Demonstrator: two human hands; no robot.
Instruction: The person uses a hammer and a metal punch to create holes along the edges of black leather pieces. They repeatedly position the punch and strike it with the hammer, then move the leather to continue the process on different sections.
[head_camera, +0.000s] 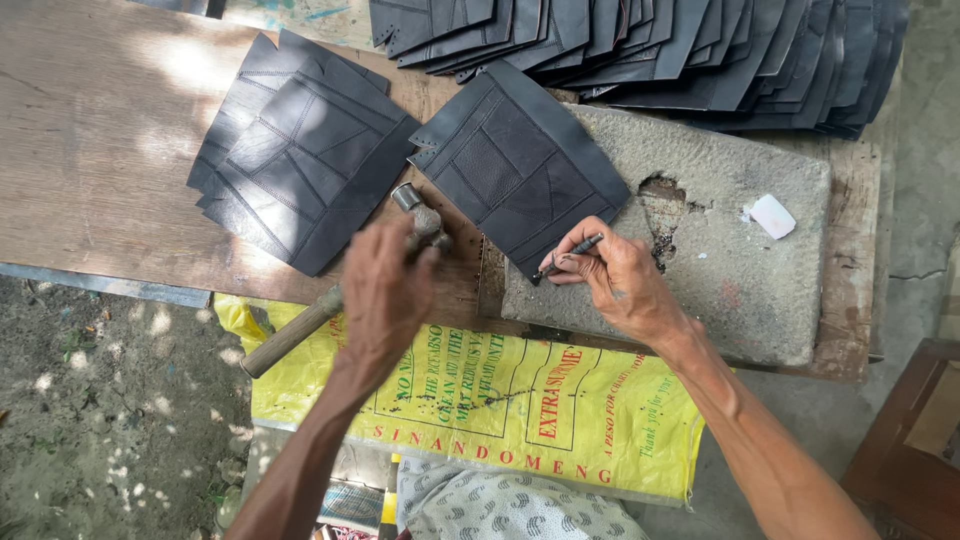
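Gripping a hammer (330, 300) close up under its metal head, the left hand (385, 290) has its fingers wrapped shut around the top of the wooden handle, which slants down and to the left past the edge of the wooden board (100, 150). The hammer's head sits just above the knuckles, near the lower corner of a dark stitched leather piece (515, 170). That piece lies tilted, partly on the board and partly on a rough grey stone slab (720, 240). The right hand (620, 280) rests on the slab at the piece's lower edge, its thumb and fingers pinched narrowly around a thin dark metal punch (570, 252), whose tip points at the lower corner of the leather. To the left, a small stack of similar dark leather pieces (295, 165) lies on the board, well apart from the right hand. Along the top, a long fanned row of more dark pieces (650, 50) overlaps the far edge of the slab. A small white block (772, 215) sits on the slab's right part. Below the board hangs a yellow printed sack (500, 400), and the ground beside it is bare dirt.
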